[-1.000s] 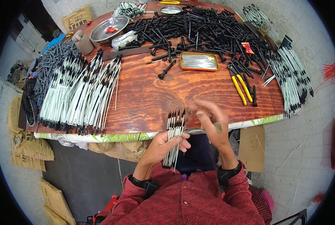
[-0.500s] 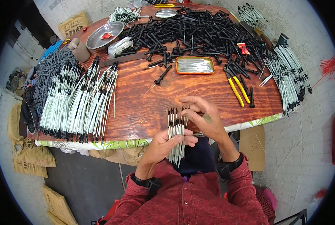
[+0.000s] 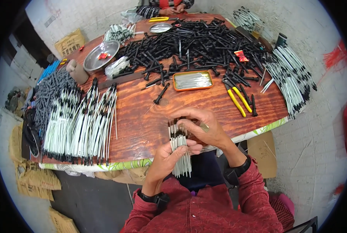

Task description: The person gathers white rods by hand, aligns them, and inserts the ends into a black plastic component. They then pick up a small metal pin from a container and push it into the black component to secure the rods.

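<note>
So I've got this bunch of white sticks (image 3: pixel 177 141) in my left hand (image 3: pixel 165 157), on my side of the tray (image 3: pixel 194 89), well apart from it. Left grip is closed round the shafts, thumb laid across the front and fingers wrapped behind, white ends poking out below. My right hand (image 3: pixel 200 126) sits between the bunch and the tray, fingers part curled over the dark tips. Can't tell if it's actually pinching any of them, the fingers cover that bit and the tips are blurry

As for how they handle: I'd guess light, even as a full bunch. Each one looks thin and fairly stiff, maybe with some give along the length, so not something I'd bend on purpose. They look smooth too — my bet is they'd slide past each other if the thumb went slack, so firm and even pressure rather than a hard squeeze. The dark tips look like the fussy part, slimmer and probably easier to knock crooked, so I'd hold the whole lot by the white shafts and only touch the tips lightly, with fingertips

Other bits: more bunches (image 3: pixel 78 130) left of the tray and nearer me, pliers (image 3: pixel 236 98) to its right, one loose black peg (image 3: pixel 161 94) to its left, and a huge black pile (image 3: pixel 196 42) just beyond it — all apart from my hands
</note>
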The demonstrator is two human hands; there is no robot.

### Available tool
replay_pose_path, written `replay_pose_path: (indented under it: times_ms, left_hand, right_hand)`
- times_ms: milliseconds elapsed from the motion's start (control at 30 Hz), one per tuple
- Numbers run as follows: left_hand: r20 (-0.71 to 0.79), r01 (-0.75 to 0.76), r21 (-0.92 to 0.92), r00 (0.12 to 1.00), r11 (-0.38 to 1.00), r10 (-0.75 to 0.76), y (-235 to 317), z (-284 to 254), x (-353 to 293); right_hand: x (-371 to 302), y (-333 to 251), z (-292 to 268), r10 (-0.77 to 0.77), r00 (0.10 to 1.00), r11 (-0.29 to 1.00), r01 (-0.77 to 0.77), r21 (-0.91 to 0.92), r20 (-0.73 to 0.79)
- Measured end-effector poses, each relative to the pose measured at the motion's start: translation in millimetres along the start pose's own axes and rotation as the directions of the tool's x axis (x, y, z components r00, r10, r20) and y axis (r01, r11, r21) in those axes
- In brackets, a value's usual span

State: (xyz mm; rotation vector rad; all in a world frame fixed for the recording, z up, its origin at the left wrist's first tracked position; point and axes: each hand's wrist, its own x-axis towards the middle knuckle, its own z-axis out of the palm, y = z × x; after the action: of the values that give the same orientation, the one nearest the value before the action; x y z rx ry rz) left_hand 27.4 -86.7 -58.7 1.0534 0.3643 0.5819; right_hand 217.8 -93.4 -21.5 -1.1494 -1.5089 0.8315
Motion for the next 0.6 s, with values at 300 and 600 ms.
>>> replay_pose_path:
  times_ms: [300, 600]
  left_hand:
    - [-0.106, 0.010, -0.037, 0.994, 0.999, -0.014, 1, -3, 13]
    - [-0.111, 0.073, -0.100, 0.990, 0.992, -0.084, 5, -2, 20]
  right_hand:
    - [25, 22, -51, 0.059, 0.991, 0.989, -0.074, -0.129, -0.117]
    - [91, 75, -69, -0.098, 0.995, 0.530, 0.030, -0.848, -0.025]
